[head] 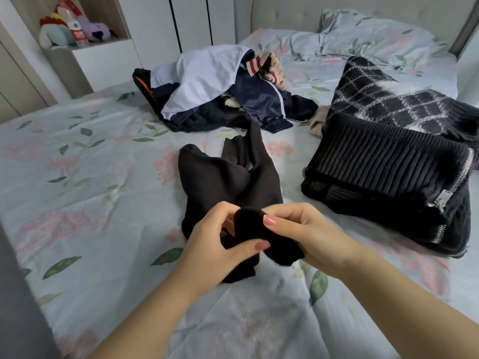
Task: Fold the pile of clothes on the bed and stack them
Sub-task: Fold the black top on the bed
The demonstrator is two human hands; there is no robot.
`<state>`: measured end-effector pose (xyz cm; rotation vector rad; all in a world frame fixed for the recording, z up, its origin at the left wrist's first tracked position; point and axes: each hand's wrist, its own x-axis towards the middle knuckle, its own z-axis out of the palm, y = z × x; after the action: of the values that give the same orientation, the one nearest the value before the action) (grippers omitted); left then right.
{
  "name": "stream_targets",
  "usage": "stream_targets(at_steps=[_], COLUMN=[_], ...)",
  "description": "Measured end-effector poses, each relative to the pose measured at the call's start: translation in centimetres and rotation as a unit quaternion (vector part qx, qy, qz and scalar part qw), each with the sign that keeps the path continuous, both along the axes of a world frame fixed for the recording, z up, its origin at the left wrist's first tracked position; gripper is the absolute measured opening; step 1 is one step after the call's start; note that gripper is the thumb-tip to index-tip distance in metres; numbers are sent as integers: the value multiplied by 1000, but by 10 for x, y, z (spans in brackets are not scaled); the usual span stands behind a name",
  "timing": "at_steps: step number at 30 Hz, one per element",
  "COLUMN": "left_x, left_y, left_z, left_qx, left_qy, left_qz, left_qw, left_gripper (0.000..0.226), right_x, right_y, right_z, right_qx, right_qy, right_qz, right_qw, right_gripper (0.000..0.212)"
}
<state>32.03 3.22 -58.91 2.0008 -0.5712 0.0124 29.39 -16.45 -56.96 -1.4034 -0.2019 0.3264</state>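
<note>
Checked sweater [383, 99] partly beyond right edge

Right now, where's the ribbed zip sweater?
Head view: the ribbed zip sweater lies on the bed, right side, right of the black garment, in front of the checked knit.

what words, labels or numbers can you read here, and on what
Nothing here can be read.
The bottle: red label with white marks, too small and blurred to read.
The black ribbed sweater: pale marks at its near left hem, maybe letters, not readable.
The beige cloth in the pile: red print, too blurred to tell.
The black garment held by the left hand and right hand: no text shows.
</note>
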Motion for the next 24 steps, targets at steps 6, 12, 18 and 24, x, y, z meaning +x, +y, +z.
stream_targets(at_steps=[6,12,18,24], left_x=[6,7,14,10], left_y=[6,6,13,16], left_z=[3,8,14,14], left_qx=[-82,-156,-179,-96], left_qy=[66,108,122,127], left_qz=[-22,33,34,-17], left_qw=[994,981,976,987], left_gripper=[30,39,52,42], right_x=[1,-6,-7,-7], right_y=[-12,-10,-4,-1], right_z=[-1,-5,8,0], right_qx=[19,-198,-150,-205], right_qy=[-26,-80,-162,-210], right_qz=[1,-60,-143,-79], right_qw=[999,975,965,953], right_gripper=[59,22,51,41])
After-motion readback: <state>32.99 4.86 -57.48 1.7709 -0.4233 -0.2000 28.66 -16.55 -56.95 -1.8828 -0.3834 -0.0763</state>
